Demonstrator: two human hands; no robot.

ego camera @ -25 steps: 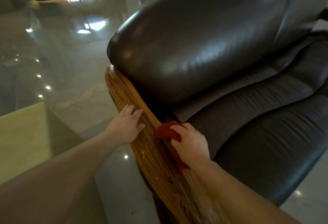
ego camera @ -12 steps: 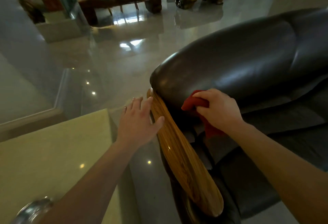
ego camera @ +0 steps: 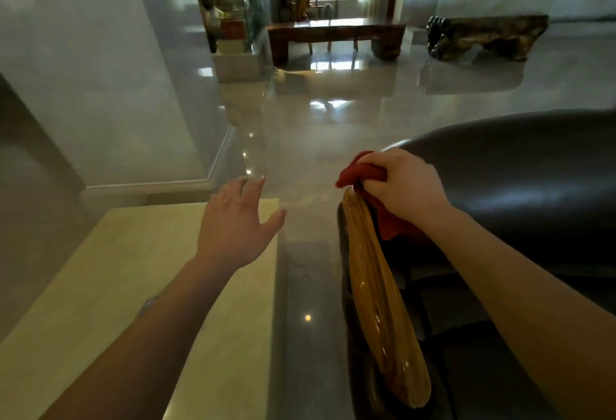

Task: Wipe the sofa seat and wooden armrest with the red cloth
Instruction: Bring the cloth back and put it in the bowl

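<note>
The glossy wooden armrest (ego camera: 376,299) runs from the lower right up toward the centre along the dark leather sofa (ego camera: 520,193). My right hand (ego camera: 405,183) is shut on the bunched red cloth (ego camera: 363,171) at the armrest's far tip, with a fold of cloth hanging below the wrist. My left hand (ego camera: 236,219) hovers in the air, fingers spread, off the armrest and over the corner of a pale surface. The sofa seat is mostly hidden behind my right forearm.
A pale cream tabletop (ego camera: 140,286) sits at lower left beside the sofa. Polished grey floor (ego camera: 300,139) stretches ahead. A low wooden table (ego camera: 336,33) and a dark carved bench (ego camera: 490,36) stand far back. A grey wall (ego camera: 83,86) lies left.
My view rose from the sofa toward the room. My right hand slid the cloth up the armrest to its far tip. My left hand lifted off the armrest and moved left.
</note>
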